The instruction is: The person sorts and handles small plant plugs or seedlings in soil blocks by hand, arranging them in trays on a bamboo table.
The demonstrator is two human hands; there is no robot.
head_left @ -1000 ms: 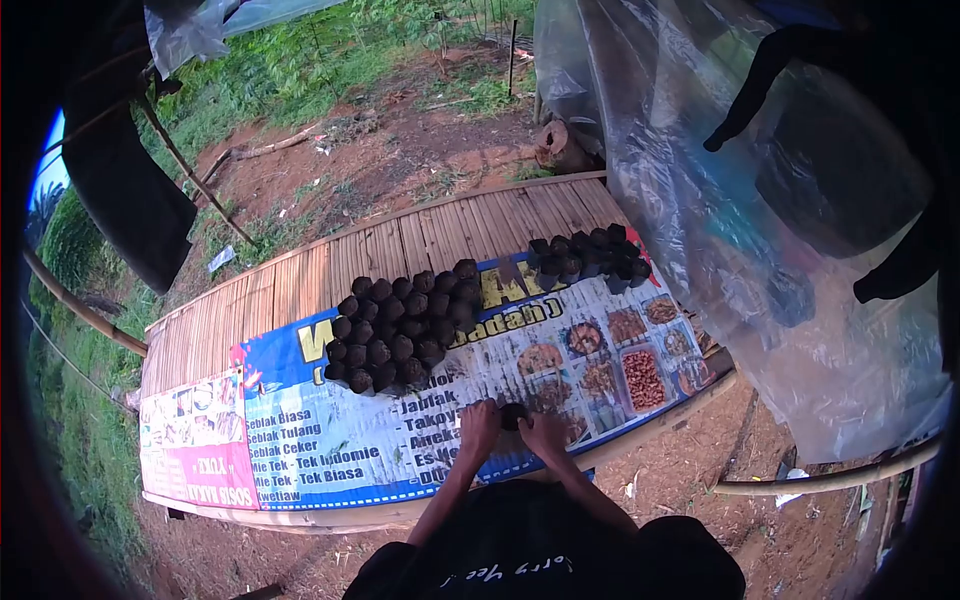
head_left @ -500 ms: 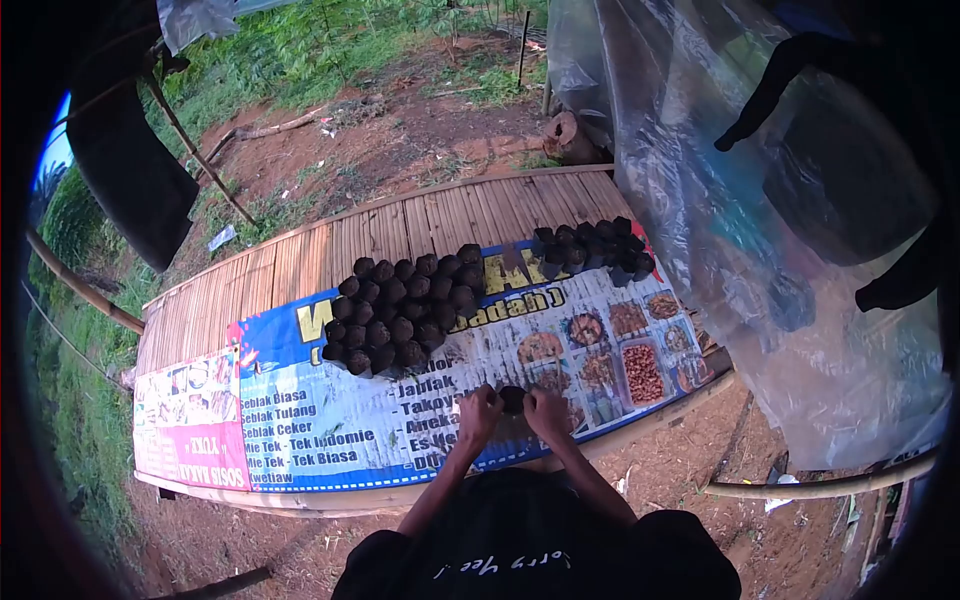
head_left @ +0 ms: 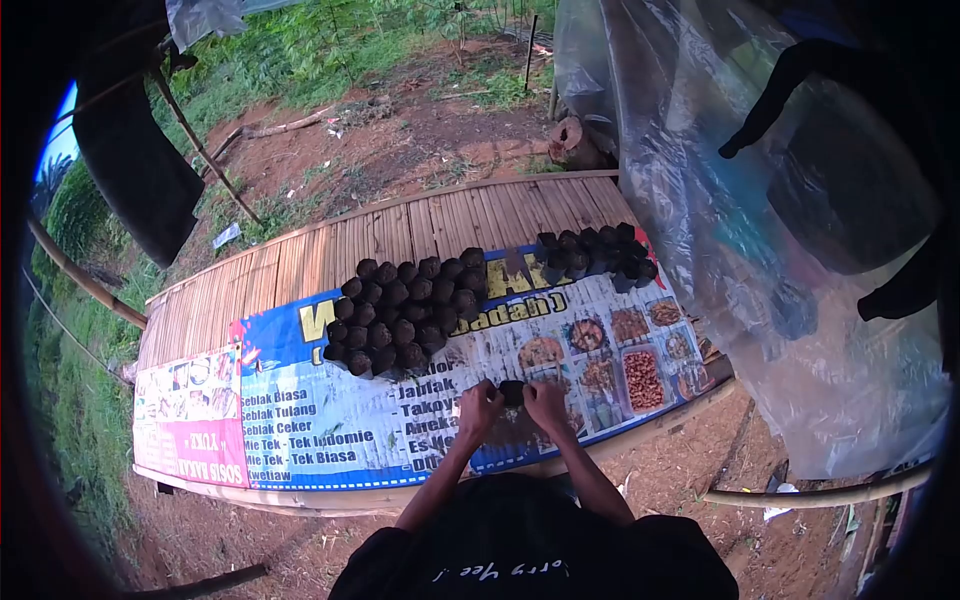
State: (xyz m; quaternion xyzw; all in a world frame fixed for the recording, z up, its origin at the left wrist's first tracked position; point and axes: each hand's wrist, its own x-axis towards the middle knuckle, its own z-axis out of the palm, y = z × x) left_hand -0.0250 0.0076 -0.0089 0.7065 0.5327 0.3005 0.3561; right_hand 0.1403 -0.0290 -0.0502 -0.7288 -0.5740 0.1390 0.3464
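Observation:
Low over the near edge of the printed banner (head_left: 480,440), a small black seedling bag (head_left: 512,393) is between my two hands. My left hand (head_left: 481,404) pinches its left side, and my right hand (head_left: 544,404) pinches its right side. What is inside this bag cannot be made out. Beyond my hands stands a large cluster of similar dark, filled bags (head_left: 400,312), packed closely together. A smaller cluster of black bags (head_left: 592,254) sits farther back to the right.
The banner covers much of a slatted bamboo table (head_left: 380,228). Clear plastic sheeting (head_left: 700,200) hangs on the right, with a dark bag behind or against it. A bamboo pole (head_left: 820,492) crosses at lower right. Bare soil and plants lie beyond the table.
The camera view has shifted slightly. My hands stay on the same bag at nearly the same spot, and the bag's dark top shows a little higher. Both clusters are unchanged.

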